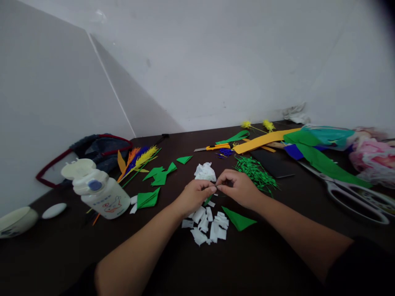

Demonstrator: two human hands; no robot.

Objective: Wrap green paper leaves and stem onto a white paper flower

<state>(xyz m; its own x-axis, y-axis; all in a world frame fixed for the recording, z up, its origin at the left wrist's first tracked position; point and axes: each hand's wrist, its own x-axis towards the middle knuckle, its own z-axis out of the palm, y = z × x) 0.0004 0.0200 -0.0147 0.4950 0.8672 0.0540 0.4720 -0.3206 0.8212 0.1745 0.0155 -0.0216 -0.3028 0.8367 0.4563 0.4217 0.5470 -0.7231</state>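
Over the dark table, my left hand (196, 196) and my right hand (239, 187) meet fingertip to fingertip, both pinched. What lies between the fingertips is too small to make out. Just beyond them sits a crumpled white bundle (206, 170), its lower part hidden by my fingers. Below my hands are several cut white pieces (205, 225). A green triangular piece (239, 218) lies beside them, below my right wrist. Beyond my right hand spreads a heap of green shreds (256, 172). Folded green pieces (160, 176) lie beyond my left hand.
A white bottle (103, 195) with its lid up stands left, near colourful paper stalks (135, 162). A box cutter (212, 146) lies at the back, blade exposed. To the right are yellow strips (265, 140), a black flat object (271, 164) and large scissors (348, 189).
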